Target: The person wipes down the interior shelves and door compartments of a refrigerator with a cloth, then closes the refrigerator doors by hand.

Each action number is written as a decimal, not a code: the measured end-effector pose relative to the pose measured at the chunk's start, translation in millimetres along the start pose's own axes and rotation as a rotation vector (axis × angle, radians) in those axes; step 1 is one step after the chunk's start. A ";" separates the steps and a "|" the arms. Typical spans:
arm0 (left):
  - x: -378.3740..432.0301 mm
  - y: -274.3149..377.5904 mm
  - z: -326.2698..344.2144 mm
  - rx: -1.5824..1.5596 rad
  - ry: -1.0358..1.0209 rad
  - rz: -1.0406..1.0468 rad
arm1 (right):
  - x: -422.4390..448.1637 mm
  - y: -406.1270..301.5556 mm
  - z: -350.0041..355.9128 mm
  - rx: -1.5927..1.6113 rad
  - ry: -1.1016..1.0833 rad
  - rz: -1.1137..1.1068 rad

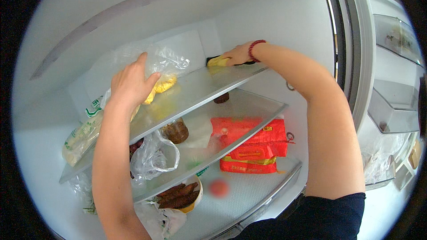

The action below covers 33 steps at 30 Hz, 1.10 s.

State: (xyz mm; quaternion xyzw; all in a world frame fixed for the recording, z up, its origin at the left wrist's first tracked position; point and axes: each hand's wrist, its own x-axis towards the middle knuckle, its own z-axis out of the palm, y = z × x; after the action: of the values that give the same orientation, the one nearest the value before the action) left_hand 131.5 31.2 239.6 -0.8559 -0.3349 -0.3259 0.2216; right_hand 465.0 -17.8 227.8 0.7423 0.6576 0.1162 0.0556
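Observation:
Both arms reach into an open refrigerator. My right hand (pixel 237 54) is at the back right of the upper glass shelf (pixel 190 98), its fingers over a yellow cloth (pixel 218 61) pressed near the rear corner. Something dark shows beneath that cloth and hand. At the left, my left hand (pixel 133 81) is spread against a clear plastic bag (pixel 170 60), with thumb and index finger apart. Yellow wrapped items (pixel 165 84) lie below the bag beside the thumb. Left of my forearm lies a printed clear bag with pale contents (pixel 81 143).
Under the upper shelf are a brown-filled jar (pixel 176 131), a clear plastic bag (pixel 155 155) and red packages (pixel 248 140). A tub of dark brown food (pixel 180 196) stands lower down. The refrigerator door with clear bins (pixel 393 106) is at the right.

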 end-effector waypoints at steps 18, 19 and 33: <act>-82.5 35.3 -48.0 -0.342 0.188 -0.066 | -193.0 -54.4 -63.8 -0.003 -0.321 0.438; -88.7 40.5 -45.1 -0.425 0.217 -0.036 | -214.5 -66.3 -67.0 -0.008 -0.220 0.437; -253.2 132.6 65.0 -1.472 -0.354 -0.145 | -312.4 -154.8 77.8 0.308 -0.022 0.186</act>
State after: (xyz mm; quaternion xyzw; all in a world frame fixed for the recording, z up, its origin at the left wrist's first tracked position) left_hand 110.6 -128.4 -5.5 -0.7983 -0.1171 -0.3370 -0.4853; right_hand 301.1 -301.3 85.1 0.8009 0.5954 0.0105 -0.0624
